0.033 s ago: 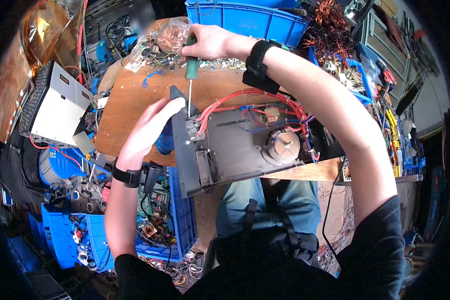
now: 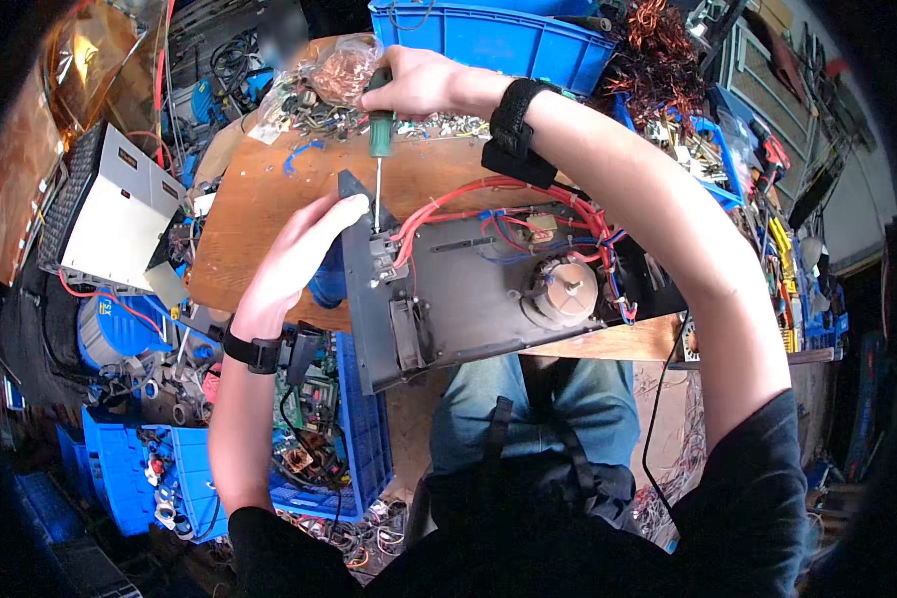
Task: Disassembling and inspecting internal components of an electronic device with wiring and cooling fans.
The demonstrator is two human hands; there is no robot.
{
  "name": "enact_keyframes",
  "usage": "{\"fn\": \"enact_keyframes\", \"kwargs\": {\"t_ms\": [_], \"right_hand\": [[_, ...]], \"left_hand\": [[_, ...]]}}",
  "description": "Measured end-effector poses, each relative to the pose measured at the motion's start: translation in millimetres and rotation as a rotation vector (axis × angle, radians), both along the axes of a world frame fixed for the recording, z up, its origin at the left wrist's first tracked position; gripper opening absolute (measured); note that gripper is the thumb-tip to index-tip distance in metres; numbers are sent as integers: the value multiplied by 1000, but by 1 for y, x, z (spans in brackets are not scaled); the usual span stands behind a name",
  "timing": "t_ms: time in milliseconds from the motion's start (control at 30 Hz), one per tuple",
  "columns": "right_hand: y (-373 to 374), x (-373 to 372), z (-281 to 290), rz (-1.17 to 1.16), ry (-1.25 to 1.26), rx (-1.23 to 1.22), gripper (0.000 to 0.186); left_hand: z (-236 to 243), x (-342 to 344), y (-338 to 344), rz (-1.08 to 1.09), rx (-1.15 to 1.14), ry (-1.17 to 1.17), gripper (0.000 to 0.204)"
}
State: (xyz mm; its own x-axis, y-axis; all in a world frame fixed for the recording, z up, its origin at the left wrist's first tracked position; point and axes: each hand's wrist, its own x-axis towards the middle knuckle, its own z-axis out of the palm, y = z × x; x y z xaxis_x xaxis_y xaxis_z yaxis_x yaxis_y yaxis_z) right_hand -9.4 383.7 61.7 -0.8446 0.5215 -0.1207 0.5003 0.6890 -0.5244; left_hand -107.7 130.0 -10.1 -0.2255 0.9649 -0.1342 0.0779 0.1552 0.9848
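Note:
My right hand (image 2: 416,84) is wrapped round the green handle of a screwdriver (image 2: 381,137) at the far side of the table. Its thin shaft points down to a grey terminal block (image 2: 382,255) on an open metal chassis (image 2: 468,299), where the tip meets a connection. Against the chassis's raised left end plate, my left hand (image 2: 304,249) grips the upper edge; some of its fingers are hidden. Thick red cables (image 2: 488,189) run from the block across to the right. A round toroidal transformer (image 2: 566,291) sits on the chassis, its top facing up.
The chassis lies on a wooden table (image 2: 259,239), overhanging its near edge above my lap. Scrap parts, a bag of copper wire (image 2: 344,70) and a blue crate (image 2: 498,45) stand behind. Another blue crate (image 2: 364,439) with circuit boards is below left. A white panelled unit (image 2: 120,204) stands left.

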Motion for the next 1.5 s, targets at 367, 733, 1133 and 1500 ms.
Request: {"fn": "enact_keyframes", "kwargs": {"t_ms": [367,733,1133,1500], "right_hand": [[-13,10,-6,-50,262,-239,56],[-18,8,-6,-48,276,-131,67],[-17,9,-6,6,249,-156,58],[-22,8,0,-82,309,-252,54]], "left_hand": [[1,0,0,17,2,16,39],[-1,-2,0,11,0,20,41],[-2,-2,0,4,0,8,42],[1,3,0,37,-17,23,44]]}}
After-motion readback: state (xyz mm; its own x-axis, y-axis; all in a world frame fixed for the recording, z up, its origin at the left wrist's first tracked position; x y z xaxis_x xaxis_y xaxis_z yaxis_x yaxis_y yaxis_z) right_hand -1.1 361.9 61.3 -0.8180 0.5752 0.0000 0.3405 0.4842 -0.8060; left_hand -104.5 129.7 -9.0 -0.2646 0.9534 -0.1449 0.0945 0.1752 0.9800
